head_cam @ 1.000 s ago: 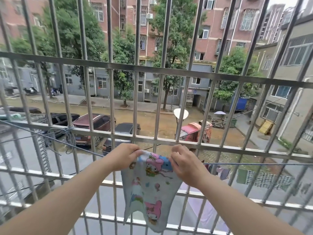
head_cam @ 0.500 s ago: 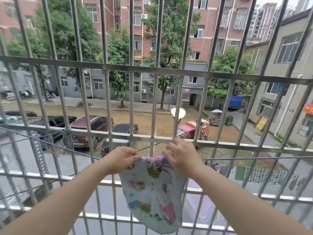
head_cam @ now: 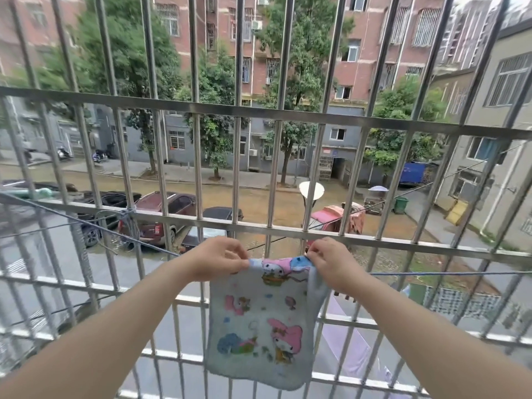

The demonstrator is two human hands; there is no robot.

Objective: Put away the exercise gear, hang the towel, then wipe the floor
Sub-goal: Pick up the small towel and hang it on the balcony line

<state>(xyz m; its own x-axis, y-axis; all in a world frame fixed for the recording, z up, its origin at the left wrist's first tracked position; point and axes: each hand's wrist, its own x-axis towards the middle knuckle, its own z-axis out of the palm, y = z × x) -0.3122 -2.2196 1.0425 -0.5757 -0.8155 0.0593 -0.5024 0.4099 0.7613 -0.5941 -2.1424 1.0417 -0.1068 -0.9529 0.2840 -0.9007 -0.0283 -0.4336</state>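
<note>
Spreading wider now, the two hands are drawing apart along the top hem, and the cartoon-print towel (head_cam: 259,326), bunched and skewed between them half a second back, is opening out flat and hanging square. On the near left, the left hand (head_cam: 218,259) is pinching the top left corner, its grip pressed tight on the cloth between thumb and fingertips. Over on the right, the right hand (head_cam: 328,260) is doing the same at the other corner, with the side edge trailing down past the wrist.

That top hem is sitting right along the blue clothesline (head_cam: 431,273), which is running from its knot (head_cam: 128,211) on the steel window grille (head_cam: 288,228) at the left, passing behind the hands and heading off to the right. Whether a fold is lying over the far side of the line, I cannot tell, because the hands are covering that spot. Everything below the hem is dangling on the near side of the far bars. Down to the right, a pale purple cloth (head_cam: 348,341) is hanging lower, not touching the towel.

By my reading, the hanging step is nearing its finish: the cloth is flattened and is only waiting to be seated and let go. I am seeing no peg, so a slip off the line is looking like the main risk. Floor wiping is still to come, judging by where the hands are working.
</note>
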